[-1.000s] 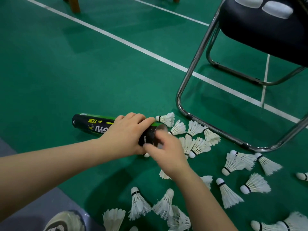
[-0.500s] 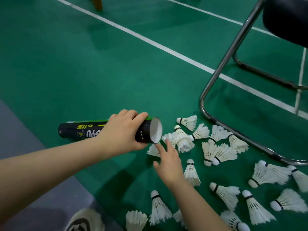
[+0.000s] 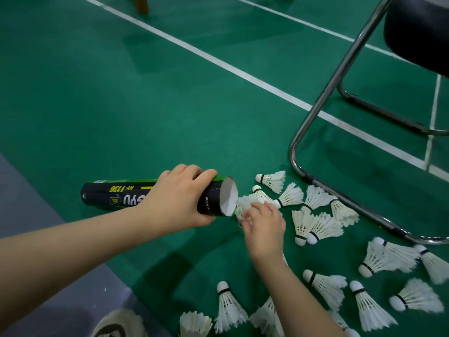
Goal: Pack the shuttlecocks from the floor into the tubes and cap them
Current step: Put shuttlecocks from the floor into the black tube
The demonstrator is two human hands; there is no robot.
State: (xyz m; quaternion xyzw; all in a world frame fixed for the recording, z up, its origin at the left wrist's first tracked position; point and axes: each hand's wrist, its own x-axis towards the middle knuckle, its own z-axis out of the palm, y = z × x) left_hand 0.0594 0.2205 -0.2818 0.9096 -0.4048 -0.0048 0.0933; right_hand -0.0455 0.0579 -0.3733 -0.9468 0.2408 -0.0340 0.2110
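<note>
A black and green shuttlecock tube (image 3: 121, 196) lies nearly level just above the green floor, its open mouth (image 3: 228, 200) facing right. My left hand (image 3: 177, 203) grips the tube near that mouth. My right hand (image 3: 263, 227) reaches to a white shuttlecock (image 3: 245, 203) lying right below the mouth, with curled fingers pinching its feathers. Several more white shuttlecocks (image 3: 313, 224) lie scattered on the floor to the right and in front of me.
A chair with a chrome tube frame (image 3: 315, 113) and a dark seat (image 3: 418, 32) stands at the right, its floor rail running beside the shuttlecocks. White court lines (image 3: 218, 62) cross the floor. A shoe (image 3: 116, 324) shows at the bottom edge. Grey flooring (image 3: 36, 239) lies at the left.
My right hand left the tube's mouth, dropped to the floor and closed its fingers on a shuttlecock beside the mouth. The tube's open end now shows, and the view shifted left.
</note>
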